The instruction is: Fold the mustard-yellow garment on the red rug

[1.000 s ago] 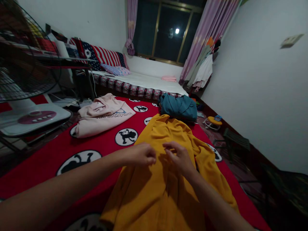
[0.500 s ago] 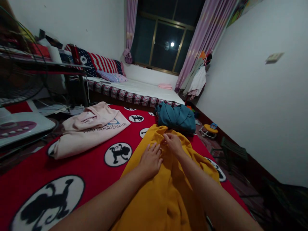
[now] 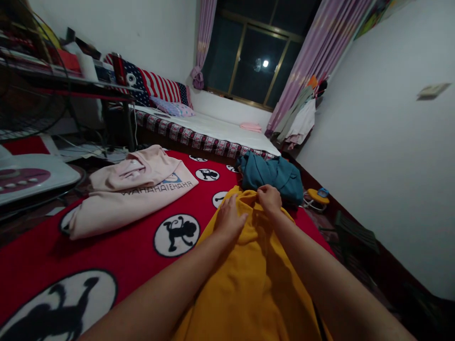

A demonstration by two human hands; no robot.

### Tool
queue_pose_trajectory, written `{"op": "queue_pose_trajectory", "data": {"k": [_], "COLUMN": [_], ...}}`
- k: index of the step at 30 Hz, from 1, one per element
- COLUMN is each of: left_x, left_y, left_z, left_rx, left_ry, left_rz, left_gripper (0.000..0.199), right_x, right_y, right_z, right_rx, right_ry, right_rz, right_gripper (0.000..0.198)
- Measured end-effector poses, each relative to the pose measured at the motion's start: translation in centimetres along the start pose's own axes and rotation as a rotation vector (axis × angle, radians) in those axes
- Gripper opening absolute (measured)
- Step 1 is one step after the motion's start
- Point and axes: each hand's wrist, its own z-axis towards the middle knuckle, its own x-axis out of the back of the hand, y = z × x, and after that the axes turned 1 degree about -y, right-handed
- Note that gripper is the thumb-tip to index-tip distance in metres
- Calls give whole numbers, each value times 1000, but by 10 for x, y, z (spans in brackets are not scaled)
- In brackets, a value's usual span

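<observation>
Yellow garment [image 3: 245, 284] spread on a red blanket [image 3: 131, 258], both hands at its far end

It runs from the bottom edge of the view up the middle, gathered into folds at the end away from the person. The left hand [image 3: 230, 219] rests on the cloth near that end, to the left of the folds, its fingers laid out over the fabric with the thumb standing apart. The right hand [image 3: 269, 198] is at the far edge of the garment, fingers drawn together and pinching a bit of the yellow cloth; the exact set of the fingertips is too small to make out. Both forearms [image 3: 320, 265] reach over the garment, and shadow falls on the cloth beside the right one.

Just beyond the right hand sits a folded teal garment [image 3: 275, 174]; whether it touches the yellow one is hard to tell. To the left, well apart from both hands, a folded pale pink garment [image 3: 142, 199] lies on the same blanket, dark lettering [image 3: 158, 188] across it. White roundels [image 3: 177, 235] with black monkey figures show on the blanket between the pink and the yellow cloth. Farther back stands a white-topped bed [image 3: 216, 124], with a dark window [image 3: 261, 68] and purple curtains [image 3: 320, 52] above it
</observation>
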Motion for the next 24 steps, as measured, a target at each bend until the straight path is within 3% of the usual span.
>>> {"op": "queue_pose_trajectory", "data": {"k": [3, 7, 11, 15, 18, 21, 24], "left_x": [-13, -15, -10, -6, -5, -7, -10], "left_y": [-6, -6, -3, -2, -1, -1, -4], "left_z": [9, 1, -6, -6, -7, -8, -7], "left_rx": [116, -35, -193, -259, -281, -295, -222], "left_ry": [-70, -140, -132, -189, -238, -276, -276], "left_rz": [-67, 20, 81, 121, 124, 61, -34], "left_gripper": [64, 35, 35, 30, 29, 30, 25], "right_x": [-1, -1, 1, 2, -2, -11, -25], "right_y": [8, 7, -6, -18, -26, -36, -47], "right_z": [6, 12, 16, 21, 23, 19, 11], "right_rx": [29, 160, 212, 122, 105, 195, 277], "right_ry": [22, 32, -130, -303, -278, -226, -220], "right_rz": [51, 53, -163, -311, -336, -341, -302], "right_gripper": [30, 27, 25, 39, 38, 26, 22]}}
